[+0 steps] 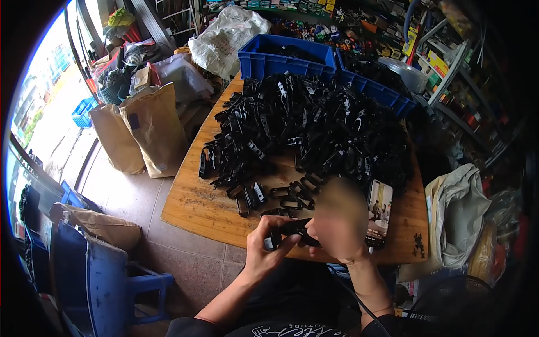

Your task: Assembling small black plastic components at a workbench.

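Head view: the left hand [265,242] is at the front edge of the wooden table [196,196], with its fingers curled narrowly around 1 black part [295,227]. The thumb lies along the near side of the part. The right hand [339,241] meets the right end of the same part. A blurred patch covers most of the right hand; the exact spacing of its fingers cannot be told. The black part is located between the 2 hands, in front of the wearer's torso.

Beyond the hands, a loose group of black clips [297,191] lies on the bare wood. Behind this group, a large heap of black pieces [314,123] covers the rear of the table. 2 blue bins stand at the far side: a rear bin [286,68] and a right bin [373,90], both with dark contents.

A phone [380,210] with a lit screen stands to the right of the right hand. Small black bits [419,247] lie near the right front corner. Brown paper sacks [154,129] stand left of the table; a blue stool [143,289] is at lower left.
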A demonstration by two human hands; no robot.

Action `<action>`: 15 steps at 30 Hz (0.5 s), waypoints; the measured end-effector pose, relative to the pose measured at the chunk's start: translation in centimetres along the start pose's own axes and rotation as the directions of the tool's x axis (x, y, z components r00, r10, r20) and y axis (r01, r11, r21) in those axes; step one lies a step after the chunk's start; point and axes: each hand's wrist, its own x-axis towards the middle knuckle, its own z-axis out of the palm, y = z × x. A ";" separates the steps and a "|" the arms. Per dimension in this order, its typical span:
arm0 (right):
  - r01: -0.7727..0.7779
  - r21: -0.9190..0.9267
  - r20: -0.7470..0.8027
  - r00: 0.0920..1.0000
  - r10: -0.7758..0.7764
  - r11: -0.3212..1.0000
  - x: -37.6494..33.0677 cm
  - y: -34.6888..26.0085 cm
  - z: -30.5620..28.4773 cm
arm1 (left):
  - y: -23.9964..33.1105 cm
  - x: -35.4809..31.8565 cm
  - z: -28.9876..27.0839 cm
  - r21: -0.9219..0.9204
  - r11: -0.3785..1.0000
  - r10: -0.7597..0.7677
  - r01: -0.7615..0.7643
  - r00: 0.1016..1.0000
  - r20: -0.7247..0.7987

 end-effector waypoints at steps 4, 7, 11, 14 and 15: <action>0.058 -0.086 -0.055 0.996 -0.063 0.995 -0.2 0.5 1.0 | 0.3 -0.4 0.2 -0.157 0.984 -0.107 0.086 0.985 -0.134; 0.212 -0.551 -0.045 0.958 -0.282 0.807 -0.5 1.1 1.0 | 0.7 -0.3 0.0 -0.380 0.908 -0.251 0.177 0.955 -0.156; 0.142 -0.393 -0.048 0.984 -0.174 0.908 -0.9 1.7 1.8 | 0.8 0.0 -0.2 -0.555 0.782 -0.361 0.284 0.932 -0.031; 0.242 -0.496 -0.009 0.959 -0.283 0.834 -0.8 1.3 1.7 | -0.1 0.1 -0.4 -0.656 0.672 -0.420 0.343 0.906 0.043; 0.308 -0.542 0.082 0.946 -0.315 0.782 -0.5 0.7 1.5 | -0.2 0.2 -0.6 -0.715 0.571 -0.458 0.404 0.879 0.131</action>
